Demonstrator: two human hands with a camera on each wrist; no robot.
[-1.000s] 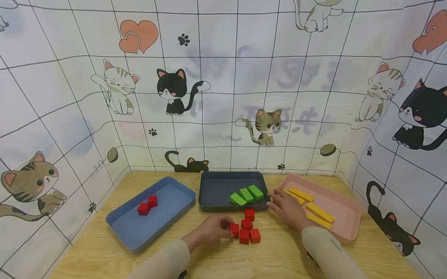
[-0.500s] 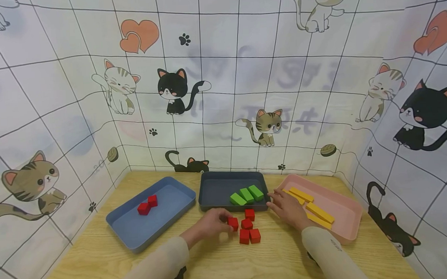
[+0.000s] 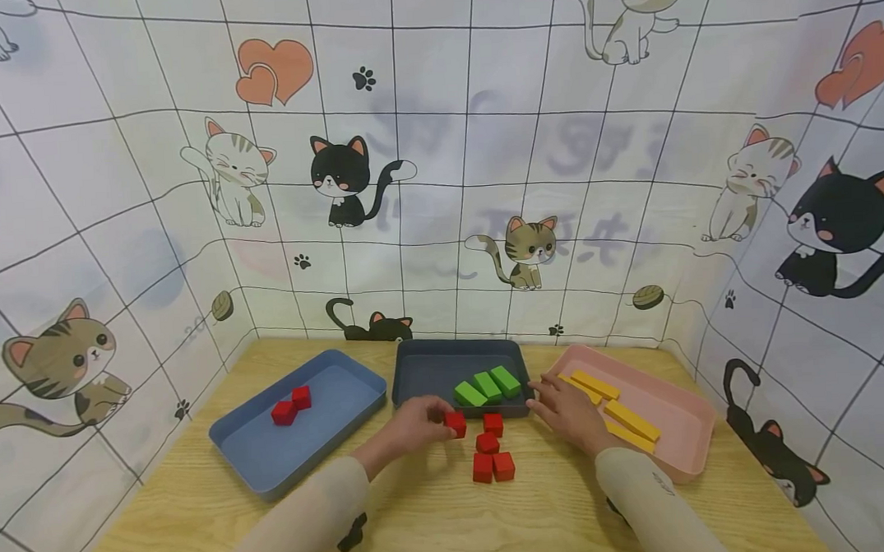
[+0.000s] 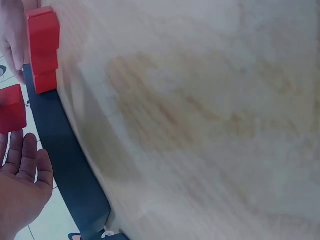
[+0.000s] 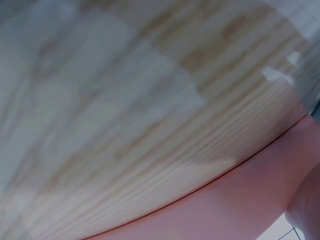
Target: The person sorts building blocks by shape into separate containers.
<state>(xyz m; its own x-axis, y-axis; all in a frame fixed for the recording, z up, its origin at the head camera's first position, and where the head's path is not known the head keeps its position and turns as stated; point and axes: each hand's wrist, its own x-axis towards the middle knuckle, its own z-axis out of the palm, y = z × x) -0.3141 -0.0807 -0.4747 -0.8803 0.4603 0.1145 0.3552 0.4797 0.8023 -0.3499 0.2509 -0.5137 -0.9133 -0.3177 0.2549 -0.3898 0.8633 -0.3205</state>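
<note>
My left hand (image 3: 417, 425) pinches a red cube (image 3: 456, 424) at its fingertips, in front of the dark grey tray (image 3: 426, 410). In the left wrist view that red cube (image 4: 12, 109) shows raised off the wood at the fingertips of the left hand (image 4: 25, 195). Several other red cubes (image 3: 488, 444) sit on the table, to the right of the held one. My right hand (image 3: 570, 410) lies palm down, fingers extended, over the gap between the dark tray and the pink tray (image 3: 690, 454), fingertips at their rims. It holds nothing.
A blue tray (image 3: 265, 465) with two red cubes (image 3: 292, 404) stands on the left. Several green blocks (image 3: 487, 386) lie in the dark tray, several yellow sticks (image 3: 632, 420) in the pink one. A cat-patterned cloth (image 3: 438, 194) encloses the wooden table (image 3: 497, 529).
The left hand has moved away from me toward the dark tray, carrying the red cube out of the group. The right hand has stayed put.
</note>
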